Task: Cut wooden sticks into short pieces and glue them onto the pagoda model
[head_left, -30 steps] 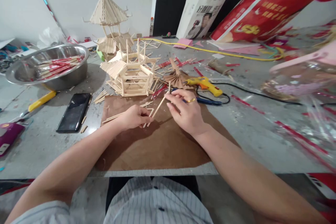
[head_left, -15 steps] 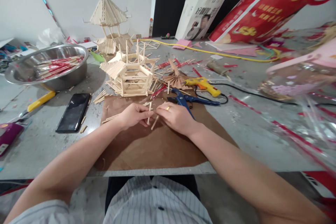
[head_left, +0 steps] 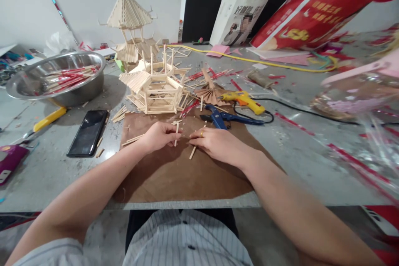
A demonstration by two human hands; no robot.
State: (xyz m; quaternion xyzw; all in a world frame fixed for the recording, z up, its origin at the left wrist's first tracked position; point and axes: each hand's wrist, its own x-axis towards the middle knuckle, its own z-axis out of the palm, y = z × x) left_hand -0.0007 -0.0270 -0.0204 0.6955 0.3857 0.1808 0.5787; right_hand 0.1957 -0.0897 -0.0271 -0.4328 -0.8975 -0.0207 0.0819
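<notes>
My left hand [head_left: 159, 136] pinches a short wooden stick [head_left: 176, 134] held nearly upright between thumb and fingers. To its right, my right hand [head_left: 215, 143], with a ring on one finger, has its fingers around another thin stick [head_left: 193, 152], which slants over the brown sheet [head_left: 187, 178]. Just behind my hands stands a six-sided frame of wooden sticks [head_left: 160, 95] with several upright posts. Blue cutters [head_left: 220, 119] lie behind my right hand. Loose sticks [head_left: 132, 140] rest beside my left wrist.
A steel bowl [head_left: 93, 77] of red-and-wood sticks, a phone [head_left: 87, 134] and a yellow-handled knife [head_left: 50, 119] are at the left. Behind the frame rises a stick pagoda [head_left: 129, 12]. A yellow glue gun [head_left: 245, 100] with a black cord lies at the right, near a pink-rimmed clear container [head_left: 352, 91].
My right hand has moved to the right, away from my left hand, and its stick has shifted with it. My left hand keeps its stick in almost the same spot.
</notes>
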